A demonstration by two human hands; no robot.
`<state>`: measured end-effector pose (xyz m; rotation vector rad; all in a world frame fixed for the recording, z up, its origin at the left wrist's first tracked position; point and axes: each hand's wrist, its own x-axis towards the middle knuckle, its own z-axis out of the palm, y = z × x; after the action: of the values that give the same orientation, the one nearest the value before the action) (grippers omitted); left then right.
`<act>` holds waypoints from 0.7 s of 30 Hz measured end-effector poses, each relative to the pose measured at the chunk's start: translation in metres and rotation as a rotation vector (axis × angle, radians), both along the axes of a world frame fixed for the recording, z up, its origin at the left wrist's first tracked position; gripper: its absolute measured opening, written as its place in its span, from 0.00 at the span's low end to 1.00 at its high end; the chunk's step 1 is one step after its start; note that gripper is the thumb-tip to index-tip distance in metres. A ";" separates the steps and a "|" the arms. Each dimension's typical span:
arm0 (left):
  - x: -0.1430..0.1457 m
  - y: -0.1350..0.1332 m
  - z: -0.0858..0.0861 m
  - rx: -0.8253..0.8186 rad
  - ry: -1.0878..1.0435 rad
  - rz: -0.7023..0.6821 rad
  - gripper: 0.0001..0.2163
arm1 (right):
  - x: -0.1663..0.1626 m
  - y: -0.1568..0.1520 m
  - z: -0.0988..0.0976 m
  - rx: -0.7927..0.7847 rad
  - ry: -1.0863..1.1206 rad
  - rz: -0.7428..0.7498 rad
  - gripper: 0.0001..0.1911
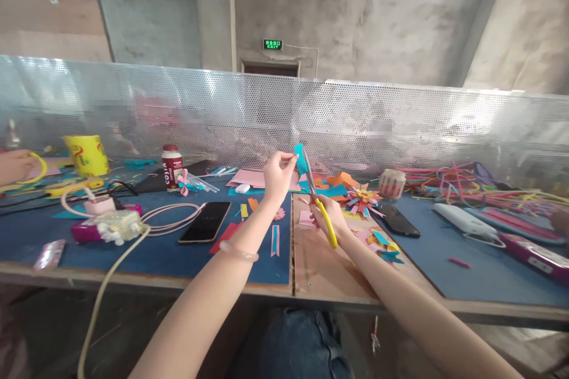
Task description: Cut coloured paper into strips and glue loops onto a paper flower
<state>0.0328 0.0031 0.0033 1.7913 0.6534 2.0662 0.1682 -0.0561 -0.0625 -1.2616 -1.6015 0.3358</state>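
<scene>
Two bare forearms reach forward over the table edge [146,281], the left one wearing one clear bangle [239,250]. The right hand [329,217], held low, has its fingers closed around the yellow handles of one pair of scissors [316,201], with the blades pointing up. The left hand [276,176] is raised, and its thumb and forefinger pinch one teal paper piece [301,157] at its left edge. The blades meet the piece's lower right side, above the table. Two dark phones [205,221] [397,220] lie flat on either side. One coffee bottle [171,167] stands beyond them, in front of one perforated metal screen [422,124].
</scene>
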 end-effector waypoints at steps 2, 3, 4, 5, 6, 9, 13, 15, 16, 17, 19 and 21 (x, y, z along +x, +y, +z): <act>0.000 -0.002 0.001 0.007 0.006 0.012 0.06 | 0.001 0.001 -0.001 0.005 -0.009 -0.010 0.13; 0.000 -0.002 0.001 0.009 0.008 0.017 0.06 | 0.001 0.002 -0.001 0.007 -0.014 -0.015 0.13; 0.000 -0.003 0.002 0.011 0.009 0.021 0.06 | 0.001 0.003 -0.002 0.008 -0.019 -0.019 0.13; 0.000 -0.003 0.002 0.011 0.009 0.026 0.06 | 0.001 0.003 -0.002 0.010 -0.024 -0.021 0.13; 0.000 -0.004 0.002 0.011 0.009 0.030 0.06 | 0.002 0.004 -0.003 0.011 -0.028 -0.022 0.13; 0.000 -0.004 0.002 0.006 0.007 0.034 0.06 | 0.002 0.004 -0.003 0.019 -0.033 -0.020 0.12; 0.001 -0.003 0.001 0.007 0.002 0.019 0.06 | 0.002 0.004 -0.004 0.027 -0.033 -0.022 0.10; 0.001 -0.002 0.001 0.005 -0.002 0.010 0.06 | 0.003 0.004 -0.004 0.032 -0.032 -0.028 0.10; 0.001 -0.002 0.001 0.004 -0.004 0.006 0.06 | 0.003 0.004 -0.004 0.035 -0.031 -0.032 0.10; 0.001 -0.001 0.001 0.002 -0.006 0.002 0.06 | 0.003 0.004 -0.004 0.038 -0.031 -0.034 0.10; 0.001 0.000 0.001 -0.002 -0.012 -0.005 0.06 | 0.002 0.005 -0.004 0.044 -0.031 -0.038 0.12; 0.002 0.000 0.001 -0.007 -0.018 -0.016 0.07 | 0.002 0.004 -0.004 0.049 -0.031 -0.041 0.12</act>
<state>0.0343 0.0034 0.0038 1.7659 0.6387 2.0649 0.1700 -0.0520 -0.0666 -1.2659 -1.5982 0.2503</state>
